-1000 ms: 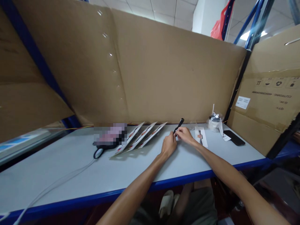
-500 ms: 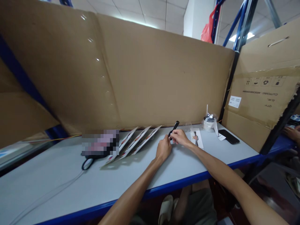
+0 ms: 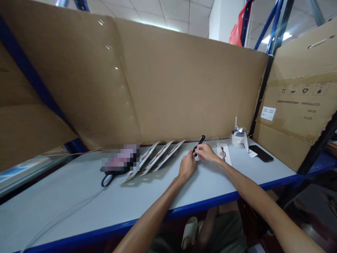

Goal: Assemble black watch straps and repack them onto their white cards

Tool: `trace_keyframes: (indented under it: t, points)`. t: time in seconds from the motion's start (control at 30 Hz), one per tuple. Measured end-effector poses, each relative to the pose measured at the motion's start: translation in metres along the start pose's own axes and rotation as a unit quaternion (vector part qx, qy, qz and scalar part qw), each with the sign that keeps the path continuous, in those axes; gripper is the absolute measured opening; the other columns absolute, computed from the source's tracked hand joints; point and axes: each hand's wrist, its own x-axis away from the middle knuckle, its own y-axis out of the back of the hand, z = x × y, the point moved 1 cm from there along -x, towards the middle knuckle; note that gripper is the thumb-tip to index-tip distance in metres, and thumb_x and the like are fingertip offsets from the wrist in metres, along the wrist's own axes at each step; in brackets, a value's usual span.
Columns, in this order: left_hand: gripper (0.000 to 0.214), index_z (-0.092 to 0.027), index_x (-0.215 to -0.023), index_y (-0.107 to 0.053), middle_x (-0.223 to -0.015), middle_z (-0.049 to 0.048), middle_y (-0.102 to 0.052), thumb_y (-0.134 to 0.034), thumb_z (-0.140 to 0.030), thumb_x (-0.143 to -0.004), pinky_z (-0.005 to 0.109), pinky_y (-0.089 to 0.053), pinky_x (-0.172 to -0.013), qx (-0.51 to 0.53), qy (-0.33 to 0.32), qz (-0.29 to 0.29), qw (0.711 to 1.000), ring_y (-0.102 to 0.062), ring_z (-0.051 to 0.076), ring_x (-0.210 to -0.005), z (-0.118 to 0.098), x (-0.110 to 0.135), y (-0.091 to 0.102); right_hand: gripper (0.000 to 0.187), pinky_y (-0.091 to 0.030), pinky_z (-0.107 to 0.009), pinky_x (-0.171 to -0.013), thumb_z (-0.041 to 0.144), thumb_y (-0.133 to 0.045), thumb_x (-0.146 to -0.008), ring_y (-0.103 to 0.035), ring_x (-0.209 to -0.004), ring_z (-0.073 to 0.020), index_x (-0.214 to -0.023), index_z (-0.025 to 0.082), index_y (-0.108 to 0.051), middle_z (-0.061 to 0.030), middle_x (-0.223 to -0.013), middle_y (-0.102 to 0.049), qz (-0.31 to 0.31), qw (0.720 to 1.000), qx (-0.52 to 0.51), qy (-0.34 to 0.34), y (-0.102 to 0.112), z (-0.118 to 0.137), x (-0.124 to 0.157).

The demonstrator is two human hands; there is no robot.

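Note:
A slim black-handled tool (image 3: 202, 140) slants up and away from between my two hands above the white tabletop. My left hand (image 3: 187, 164) is closed around its lower part. From the other side, the bent fingers of my right hand (image 3: 205, 152) pinch at the tool near the same spot. The fingers cover the tool's lower end, so its exact kind is hidden. Just right of my right hand, partly behind the forearm, lies a printed card (image 3: 226, 160) with a picture of a dark-handled tool. Several similar cards (image 3: 165, 157) lean in a row left of my hands.
A dark pouch-like item (image 3: 119, 172) with a loop, partly blurred out, and a thin cable (image 3: 76, 203) lie at left. A plastic-wrapped white roll (image 3: 238, 140) and a black phone (image 3: 261, 153) are at right. Cardboard walls (image 3: 184, 88) enclose the table's back and right.
The view has turned slightly left, so everything sits a little further right in the picture. Both hands keep their hold on the black-handled tool, with only small finger movement.

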Motion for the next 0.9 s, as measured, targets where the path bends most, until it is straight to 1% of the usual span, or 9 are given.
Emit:
trace_keyframes:
  t: [0.3,0.4,0.5,0.57,0.6,0.67,0.73,0.8,0.9]
  points:
    - [0.031,-0.018,-0.112,-0.067,-0.097,0.0165,-0.077,-0.037,-0.025,-0.107,0.028,-0.045,-0.075,0.017,0.003,0.0,1.0,-0.074,0.028,-0.093,0.0,0.0,0.0,0.014,-0.032,-0.02,-0.045,0.016,-0.056,-0.079,-0.046,-0.038,-0.009,-0.065,0.02,-0.055,0.0059,-0.047,-0.056,0.001,1.0,0.022,-0.008,-0.001,-0.004,-0.003]
    - [0.032,-0.018,-0.115,-0.067,-0.098,0.0174,-0.077,-0.037,-0.026,-0.106,0.03,-0.046,-0.075,-0.001,0.005,0.009,1.0,-0.074,0.029,-0.095,-0.002,0.002,0.002,0.016,-0.031,-0.021,-0.051,0.015,-0.058,-0.078,-0.05,-0.047,-0.011,-0.064,0.021,-0.054,0.004,-0.052,-0.058,-0.026,0.99,0.13,0.037,0.001,-0.003,-0.001]
    - [0.033,-0.017,-0.114,-0.068,-0.1,0.0187,-0.077,-0.038,-0.025,-0.105,0.031,-0.046,-0.076,-0.005,0.006,0.01,1.0,-0.074,0.03,-0.096,-0.002,0.001,0.002,0.015,-0.029,-0.024,-0.058,0.012,-0.062,-0.078,-0.056,-0.06,-0.0143,-0.066,0.02,-0.06,-0.0004,-0.062,-0.065,-0.048,0.952,0.278,0.116,0.005,0.002,0.006]
    - [0.033,-0.016,-0.112,-0.07,-0.1,0.0184,-0.077,-0.039,-0.024,-0.105,0.03,-0.046,-0.077,0.011,0.013,0.0,1.0,-0.073,0.029,-0.097,-0.001,-0.001,0.001,0.013,-0.029,-0.026,-0.06,0.013,-0.063,-0.081,-0.059,-0.065,-0.0164,-0.071,0.021,-0.066,-0.0031,-0.069,-0.069,-0.051,0.936,0.319,0.139,0.007,0.005,0.009]
    - [0.033,-0.016,-0.11,-0.07,-0.1,0.0179,-0.078,-0.039,-0.023,-0.105,0.03,-0.046,-0.078,0.021,0.018,-0.007,1.0,-0.073,0.028,-0.098,0.0,-0.003,0.0,0.012,-0.03,-0.026,-0.06,0.014,-0.064,-0.083,-0.06,-0.066,-0.0169,-0.074,0.021,-0.068,-0.0034,-0.07,-0.07,-0.06,0.936,0.32,0.138,0.009,0.006,0.009]
    - [0.032,-0.014,-0.107,-0.071,-0.1,0.0167,-0.078,-0.04,-0.022,-0.105,0.028,-0.046,-0.079,0.04,0.029,-0.021,0.999,-0.072,0.026,-0.098,0.002,-0.007,-0.001,0.012,-0.033,-0.024,-0.059,0.018,-0.063,-0.086,-0.06,-0.064,-0.016,-0.078,0.022,-0.07,-0.0018,-0.069,-0.07,-0.084,0.95,0.279,0.111,0.01,0.007,0.007]
    - [0.032,-0.013,-0.104,-0.072,-0.099,0.0158,-0.077,-0.041,-0.021,-0.105,0.028,-0.045,-0.078,0.053,0.037,-0.031,0.997,-0.071,0.025,-0.096,0.004,-0.009,-0.001,0.017,-0.035,-0.023,-0.054,0.024,-0.058,-0.092,-0.058,-0.053,-0.0135,-0.079,0.02,-0.069,0.0005,-0.063,-0.067,-0.087,0.977,0.189,0.051,0.01,0.004,0.002]
    - [0.032,-0.013,-0.104,-0.072,-0.098,0.0153,-0.077,-0.041,-0.022,-0.105,0.027,-0.045,-0.077,0.061,0.036,-0.033,0.997,-0.071,0.024,-0.093,0.004,-0.009,-0.002,0.03,-0.034,-0.022,-0.046,0.033,-0.052,-0.099,-0.053,-0.043,-0.0117,-0.077,0.018,-0.066,0.0009,-0.058,-0.064,-0.052,0.995,0.086,-0.023,0.007,0.0,-0.003]
    - [0.031,-0.013,-0.107,-0.071,-0.098,0.0163,-0.077,-0.041,-0.022,-0.104,0.028,-0.045,-0.076,0.064,0.023,-0.028,0.997,-0.071,0.025,-0.092,0.003,-0.006,-0.002,0.041,-0.032,-0.022,-0.039,0.041,-0.05,-0.104,-0.052,-0.038,-0.0109,-0.074,0.017,-0.063,-0.0007,-0.055,-0.064,-0.006,0.994,-0.01,-0.105,0.003,-0.005,-0.005]
